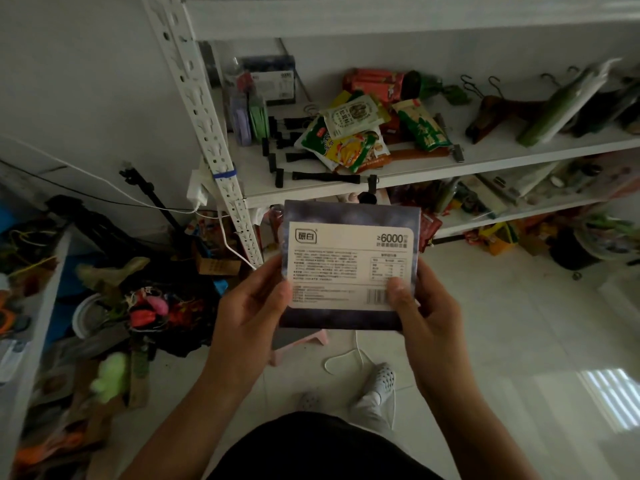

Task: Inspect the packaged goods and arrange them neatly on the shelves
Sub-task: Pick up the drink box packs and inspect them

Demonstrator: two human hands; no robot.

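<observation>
Snack packets [349,133] – beyond held box [349,265]

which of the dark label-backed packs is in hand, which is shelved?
The dark pack gripped by left hand and right hand; its twin stands at the shelf's back-left.

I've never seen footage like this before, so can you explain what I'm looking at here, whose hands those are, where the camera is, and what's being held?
There is no machine here. A person wears one wide-angle camera on the head, looking forward and down, so you see their own arms. The left hand and right hand together hold a flat dark package by its lower corners, with its white printed label and barcode facing the camera, as if being read. Behind it stands a white metal shelf. On it lie a loose pile of snack packets, black clips, wooden hangers and a similar boxed package at the back. Clutter covers the floor to the left.
</observation>
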